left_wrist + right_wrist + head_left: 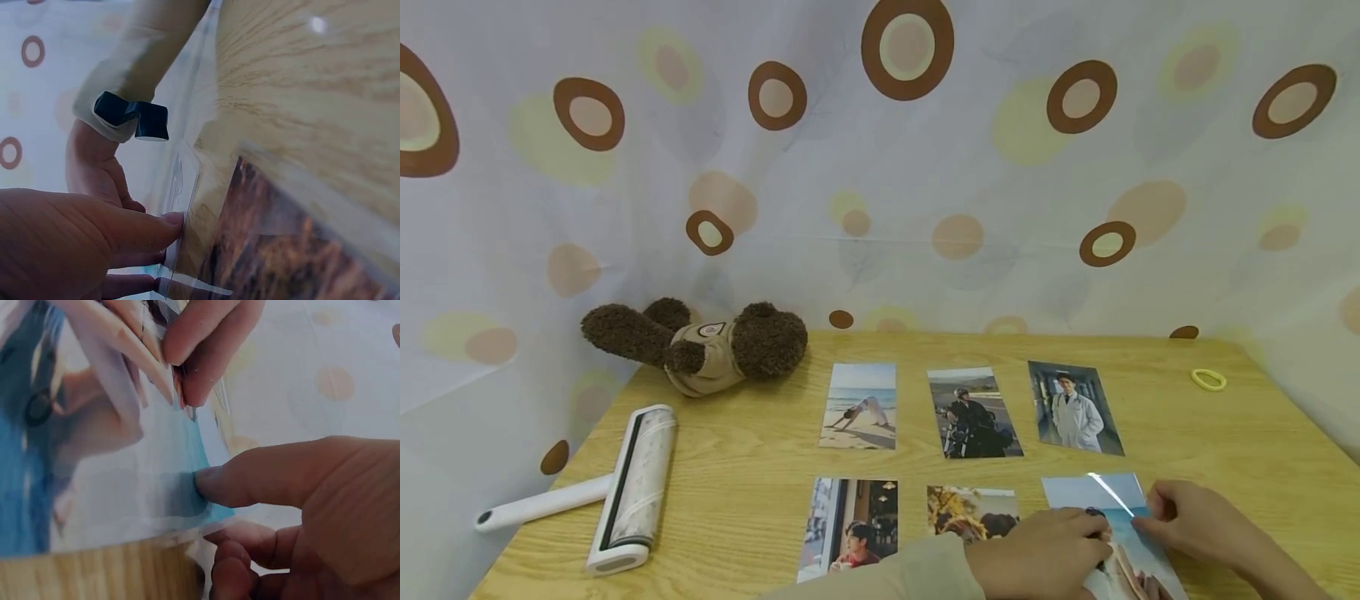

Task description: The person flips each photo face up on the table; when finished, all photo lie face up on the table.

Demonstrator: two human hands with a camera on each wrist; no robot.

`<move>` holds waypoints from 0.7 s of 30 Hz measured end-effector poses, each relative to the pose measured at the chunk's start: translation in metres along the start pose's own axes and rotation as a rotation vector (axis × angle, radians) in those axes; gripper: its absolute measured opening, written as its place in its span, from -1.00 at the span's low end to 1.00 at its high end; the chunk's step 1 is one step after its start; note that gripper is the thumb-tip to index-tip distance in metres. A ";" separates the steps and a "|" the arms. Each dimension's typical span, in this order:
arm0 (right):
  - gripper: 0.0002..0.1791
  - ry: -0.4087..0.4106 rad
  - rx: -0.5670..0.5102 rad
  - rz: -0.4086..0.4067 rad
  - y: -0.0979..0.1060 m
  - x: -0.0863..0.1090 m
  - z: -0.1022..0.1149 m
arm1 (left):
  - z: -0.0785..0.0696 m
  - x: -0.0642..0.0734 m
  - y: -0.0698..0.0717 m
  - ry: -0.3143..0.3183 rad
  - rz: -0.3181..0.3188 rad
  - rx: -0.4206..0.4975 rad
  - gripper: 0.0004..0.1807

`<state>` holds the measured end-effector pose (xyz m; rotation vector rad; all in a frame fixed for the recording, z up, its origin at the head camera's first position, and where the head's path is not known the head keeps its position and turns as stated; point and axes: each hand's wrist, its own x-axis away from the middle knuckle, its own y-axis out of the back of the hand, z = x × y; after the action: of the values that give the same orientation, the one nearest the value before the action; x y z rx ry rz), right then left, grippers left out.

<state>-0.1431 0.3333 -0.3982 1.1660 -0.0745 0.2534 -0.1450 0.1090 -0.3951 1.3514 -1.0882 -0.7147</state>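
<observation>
A glossy beach photo (pixel 1150 546) with a bright streak of glare lies between both hands at the front right. My left hand (pixel 1037 550) reaches over it from the left and pinches it, hiding part of the picture. On its right edge my right hand (pixel 1202 521) pinches with thumb and fingertips. In the right wrist view the right thumb (pixel 250 481) presses the picture's edge, with left-hand fingers (pixel 209 347) close by. Just left of the hands, an autumn-coloured photo (pixel 955 504) is half covered by the left forearm.
Behind lie a yoga photo (pixel 859 407), a motorcycle photo (pixel 973 412) and a doctor photo (pixel 1075 408). A café photo (pixel 853 521) lies in front. Leftward are a brown plush toy (pixel 715 346) and a white lint roller (pixel 643 483). A yellow band (pixel 1208 380) is far right.
</observation>
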 end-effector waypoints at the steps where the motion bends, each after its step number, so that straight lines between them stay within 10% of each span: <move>1: -0.65 -0.008 0.013 -0.011 0.000 0.000 0.000 | 0.000 0.000 0.000 -0.009 -0.002 -0.013 -0.48; 7: -0.59 0.000 0.072 -0.066 0.001 -0.001 -0.002 | -0.001 0.000 0.000 -0.042 -0.030 -0.017 -0.48; 15: -0.79 0.044 -0.048 0.009 0.000 0.001 -0.002 | 0.010 0.006 -0.014 -0.036 -0.090 0.294 -0.10; 21: -0.75 0.038 -0.069 0.003 0.005 -0.005 0.004 | 0.027 0.038 0.011 0.070 -0.125 0.242 -0.14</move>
<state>-0.1484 0.3306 -0.3933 1.0924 -0.0511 0.2738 -0.1573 0.0648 -0.3803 1.6505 -1.0667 -0.6362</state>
